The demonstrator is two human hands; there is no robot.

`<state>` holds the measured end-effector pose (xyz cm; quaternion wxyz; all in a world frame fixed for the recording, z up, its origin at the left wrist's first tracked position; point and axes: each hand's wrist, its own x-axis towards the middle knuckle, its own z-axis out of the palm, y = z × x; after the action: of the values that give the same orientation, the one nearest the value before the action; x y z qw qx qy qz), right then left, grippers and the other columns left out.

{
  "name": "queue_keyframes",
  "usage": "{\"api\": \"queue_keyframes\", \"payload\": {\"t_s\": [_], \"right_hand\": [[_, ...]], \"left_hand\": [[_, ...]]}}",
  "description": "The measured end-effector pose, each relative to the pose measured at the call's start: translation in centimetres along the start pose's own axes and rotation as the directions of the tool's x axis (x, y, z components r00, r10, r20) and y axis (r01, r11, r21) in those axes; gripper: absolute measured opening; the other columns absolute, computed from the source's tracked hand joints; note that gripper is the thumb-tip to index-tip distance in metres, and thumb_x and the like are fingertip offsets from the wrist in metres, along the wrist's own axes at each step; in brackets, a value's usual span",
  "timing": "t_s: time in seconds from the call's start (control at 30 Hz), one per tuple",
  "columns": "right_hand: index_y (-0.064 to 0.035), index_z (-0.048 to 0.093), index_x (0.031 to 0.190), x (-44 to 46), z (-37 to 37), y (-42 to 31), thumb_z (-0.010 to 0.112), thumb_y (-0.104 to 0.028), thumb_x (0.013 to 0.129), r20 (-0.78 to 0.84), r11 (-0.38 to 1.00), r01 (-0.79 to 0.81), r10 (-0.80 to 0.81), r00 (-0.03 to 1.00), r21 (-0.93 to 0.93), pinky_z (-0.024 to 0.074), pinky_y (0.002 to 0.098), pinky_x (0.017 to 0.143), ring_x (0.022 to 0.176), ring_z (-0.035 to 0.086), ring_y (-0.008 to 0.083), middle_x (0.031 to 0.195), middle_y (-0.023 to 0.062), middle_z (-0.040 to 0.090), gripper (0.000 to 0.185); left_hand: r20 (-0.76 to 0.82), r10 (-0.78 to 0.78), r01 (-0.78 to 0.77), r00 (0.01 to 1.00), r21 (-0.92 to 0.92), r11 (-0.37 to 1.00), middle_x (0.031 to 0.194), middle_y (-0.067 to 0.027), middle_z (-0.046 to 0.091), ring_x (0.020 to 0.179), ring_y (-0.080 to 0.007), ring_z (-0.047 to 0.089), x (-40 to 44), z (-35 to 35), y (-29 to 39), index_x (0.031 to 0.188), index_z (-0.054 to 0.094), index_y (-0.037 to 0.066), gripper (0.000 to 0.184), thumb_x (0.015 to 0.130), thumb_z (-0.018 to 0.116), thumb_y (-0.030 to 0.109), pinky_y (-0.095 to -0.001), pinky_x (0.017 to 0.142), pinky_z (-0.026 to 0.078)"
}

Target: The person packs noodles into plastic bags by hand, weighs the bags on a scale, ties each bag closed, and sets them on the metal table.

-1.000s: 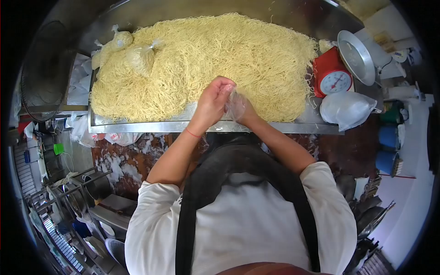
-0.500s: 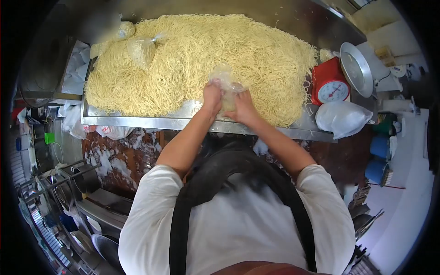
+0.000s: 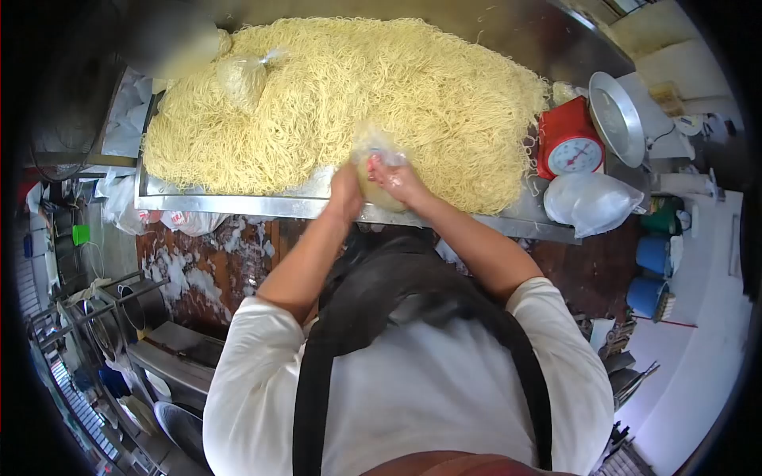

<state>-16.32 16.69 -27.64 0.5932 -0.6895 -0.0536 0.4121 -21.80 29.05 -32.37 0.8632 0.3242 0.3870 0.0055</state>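
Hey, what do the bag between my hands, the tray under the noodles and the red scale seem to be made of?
Bag: thin clear plastic, judging by its see-through, crinkled top. Tray: bare metal, perhaps stainless steel, from its shiny silvery rim. Scale: painted metal or plastic; its smooth, even red surface leaves that open.

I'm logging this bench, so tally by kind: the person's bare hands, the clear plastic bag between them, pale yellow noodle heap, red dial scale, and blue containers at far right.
Left hand and right hand: 2
Clear bag: 1
Noodle heap: 1
Red scale: 1
Blue containers: 2
Total: 7
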Motion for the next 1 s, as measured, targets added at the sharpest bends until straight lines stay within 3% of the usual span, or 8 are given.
{"api": "queue_keyframes", "payload": {"t_s": [0.07,0.2,0.37,0.5,0.57,0.67,0.77,1.0], "right_hand": [[-0.0025,0.065,0.111,-2.9,0.3,-5.9,0.064,-0.022,0.091,0.045,0.829,0.402,-0.419,0.907,-0.389,0.051,0.045,0.082,0.091,0.063,0.0338,0.102,0.0168,0.064,0.028],[-0.0056,0.069,0.096,-7.3,-0.8,-15.3,0.065,-0.018,0.083,0.175,0.138,0.538,-0.854,0.49,-0.832,0.0458,0.0449,0.077,0.087,0.059,0.0351,0.09,0.0161,0.062,0.018],[-0.0044,0.068,0.101,-9.2,-1.4,-11.2,0.057,-0.011,0.086,0.206,0.163,0.581,-0.831,0.516,-0.797,0.0447,0.0424,0.071,0.084,0.058,0.0325,0.09,0.0144,0.062,0.02],[0.0002,0.066,0.101,-7.5,-5.9,-3.4,0.053,-0.01,0.095,0.09,0.675,0.606,-0.633,0.769,-0.421,0.0481,0.0389,0.065,0.073,0.061,0.0268,0.085,0.012,0.064,0.017],[0.0004,0.065,0.099,-5.3,-6.6,-3.0,0.055,-0.009,0.095,0.028,0.873,0.402,-0.411,0.911,-0.276,0.0493,0.0387,0.066,0.072,0.062,0.0262,0.083,0.0118,0.064,0.015],[0.0008,0.065,0.096,-2.0,-5.6,-2.3,0.057,-0.008,0.094,0.039,0.999,-0.003,0.005,0.999,-0.051,0.051,0.0384,0.068,0.072,0.062,0.0253,0.08,0.0115,0.064,0.012],[0.0012,0.066,0.089,1.2,-4.3,-0.8,0.061,-0.004,0.089,0.028,0.499,0.462,-0.657,0.754,-0.733,0.0503,0.0391,0.065,0.071,0.063,0.0296,0.078,0.015,0.064,0.007],[0.0006,0.068,0.086,4.6,-0.6,0.7,0.067,-0.009,0.084,-0.163,0.638,0.457,-0.674,0.72,-0.62,0.0511,0.0421,0.071,0.079,0.063,0.0356,0.084,0.0183,0.065,0.01]], "left_hand": [[0.432,0.232,-0.263,0.872,0.013,0.965,0.104,-0.0148,0.066,0.091,-0.0236,0.066,-0.6,1.7,6.7,0.121,0.058,-0.003,0.051,0.105,0.038,0.04,-0.0364,0.082,0.055],[0.293,0.247,-0.328,0.924,0.267,0.906,0.105,-0.023,0.066,0.1,-0.0272,0.067,-5.3,5.4,11.8,0.123,0.056,-0.006,0.058,0.104,0.038,0.046,-0.0401,0.087,0.056],[0.51,-0.106,0.235,0.854,-0.195,0.952,0.107,-0.0134,0.065,0.11,-0.0261,0.06,-10.2,11.6,8.0,0.114,0.056,-0.001,0.032,0.103,0.044,0.025,-0.0393,0.093,0.051],[0.513,0.082,-0.153,0.855,0.098,0.983,0.092,-0.0105,0.067,0.099,-0.0266,0.06,-4.6,6.0,2.7,0.097,0.062,0.003,0.02,0.099,0.049,0.017,-0.0393,0.087,0.05],[0.528,0.183,-0.535,0.829,0.655,0.533,0.084,-0.012,0.066,0.093,-0.0293,0.06,-5.4,4.5,3.0,0.088,0.063,0.002,0.019,0.096,0.052,0.015,-0.0408,0.084,0.049],[0.64,0.261,-0.654,0.723,0.755,-0.039,0.082,-0.0165,0.064,0.088,-0.0343,0.057,-7.1,4.5,4.6,0.087,0.064,0.001,0.017,0.093,0.057,0.015,-0.0421,0.085,0.046],[0.72,0.328,-0.704,0.611,0.684,-0.19,0.083,-0.0187,0.063,0.088,-0.039,0.055,-4.5,3.2,4.7,0.089,0.066,0.002,0.011,0.089,0.059,0.011,-0.0446,0.083,0.045],[0.634,0.377,-0.649,0.676,0.754,-0.104,0.09,-0.0208,0.064,0.091,-0.0407,0.055,-0.8,-0.1,2.9,0.095,0.067,0.001,0.013,0.085,0.062,0.005,-0.0453,0.084,0.045]]}}
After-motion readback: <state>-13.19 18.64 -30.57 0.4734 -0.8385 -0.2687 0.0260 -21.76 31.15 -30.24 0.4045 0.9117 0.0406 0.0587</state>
